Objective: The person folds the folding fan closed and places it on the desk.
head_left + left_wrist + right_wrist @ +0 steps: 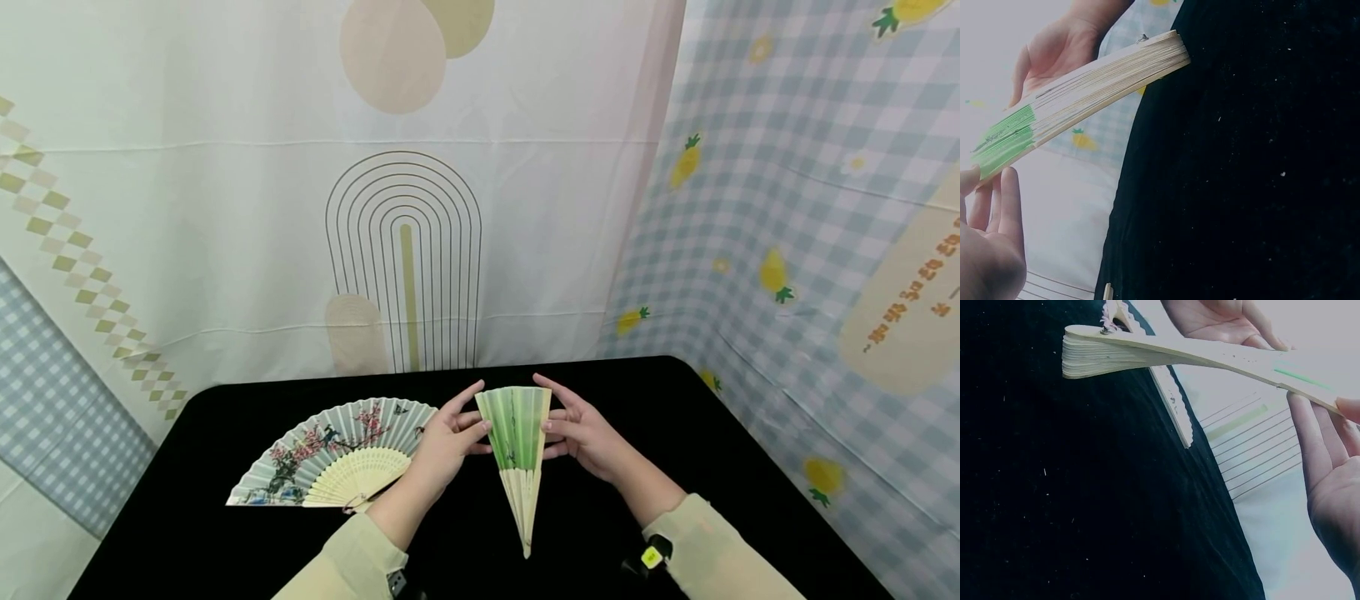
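So, green fan (pixel 517 457) between both hands (pixel 444 437) (pixel 591 437)

Looks like a makeshift curtained-off nook to me, though I can't tell if it's in a home, a studio or what. The back is a white sheet (pixel 555 225) printed with line arches (pixel 408 250) and soft beige circles (pixel 393 54), and the long creases (pixel 555 141) say hanging cloth, not solid wall. Blue-and-white gingham fabric (pixel 750 187) with pineapples (pixel 773 271) all over it (kinda cute, ngl) covers the right side, more gingham (pixel 67 400) shows far left, and a black-covered table (pixel 187 533) sits between them.
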`<move>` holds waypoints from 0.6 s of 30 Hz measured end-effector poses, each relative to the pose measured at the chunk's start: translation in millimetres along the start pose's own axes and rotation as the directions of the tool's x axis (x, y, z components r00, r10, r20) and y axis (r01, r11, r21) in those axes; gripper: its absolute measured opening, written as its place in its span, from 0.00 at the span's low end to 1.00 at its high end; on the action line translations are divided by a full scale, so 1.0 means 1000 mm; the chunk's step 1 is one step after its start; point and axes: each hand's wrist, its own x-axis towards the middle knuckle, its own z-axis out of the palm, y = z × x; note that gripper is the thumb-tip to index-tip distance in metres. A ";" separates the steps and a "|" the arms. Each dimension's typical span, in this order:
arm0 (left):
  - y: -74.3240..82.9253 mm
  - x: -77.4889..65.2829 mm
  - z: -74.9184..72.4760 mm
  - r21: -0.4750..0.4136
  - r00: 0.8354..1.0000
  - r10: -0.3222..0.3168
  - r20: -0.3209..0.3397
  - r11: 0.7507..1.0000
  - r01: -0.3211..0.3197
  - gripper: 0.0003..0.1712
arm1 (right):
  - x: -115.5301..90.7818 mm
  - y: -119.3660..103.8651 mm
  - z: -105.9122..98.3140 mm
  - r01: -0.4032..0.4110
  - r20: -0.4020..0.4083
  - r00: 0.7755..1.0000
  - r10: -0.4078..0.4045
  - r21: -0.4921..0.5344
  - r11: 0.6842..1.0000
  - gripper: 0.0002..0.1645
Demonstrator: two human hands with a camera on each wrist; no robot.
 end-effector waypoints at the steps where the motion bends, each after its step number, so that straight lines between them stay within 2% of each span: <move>1: 0.000 0.000 0.000 0.002 1.000 0.000 0.000 1.000 0.000 0.36 | 0.000 0.000 0.000 -0.002 0.000 1.000 0.002 0.000 1.000 0.46; 18: 0.000 -0.002 0.002 -0.010 0.999 0.001 0.046 1.000 0.000 0.36 | 0.002 0.004 0.002 -0.004 0.020 1.000 0.004 -0.018 1.000 0.45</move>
